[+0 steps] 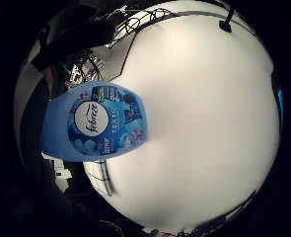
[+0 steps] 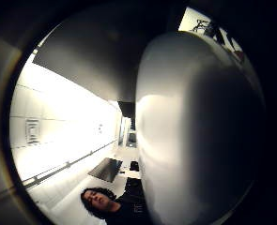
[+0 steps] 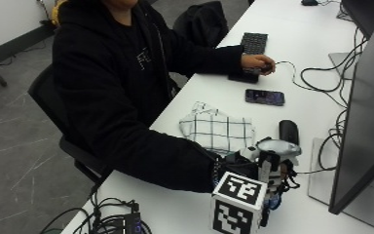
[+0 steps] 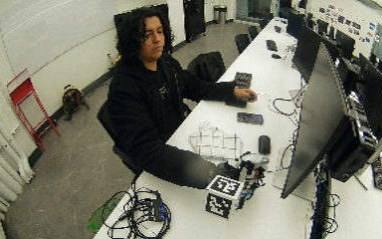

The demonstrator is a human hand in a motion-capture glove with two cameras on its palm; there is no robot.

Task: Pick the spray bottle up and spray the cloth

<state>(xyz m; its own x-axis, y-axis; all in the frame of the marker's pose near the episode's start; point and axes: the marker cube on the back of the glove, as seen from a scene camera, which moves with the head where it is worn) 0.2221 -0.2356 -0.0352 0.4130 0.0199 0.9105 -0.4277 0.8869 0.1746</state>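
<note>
Black-gloved right hand (image 3: 249,168) wrapped around blue plastic spray bottle (image 1: 98,123), held upright above white worktop (image 3: 316,44). White checked cloth (image 3: 216,129) flat just beyond the hand, apart from bottle.

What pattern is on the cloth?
White with a dark grid check; the cloth shows best in the outside view.

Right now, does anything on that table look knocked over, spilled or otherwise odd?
Nothing stands out. The checked cloth lies loosely folded on the table, with no spill visible. The gloved right hand holds the Febreze spray bottle upright beside it. A phone and mouse lie nearby.
</note>
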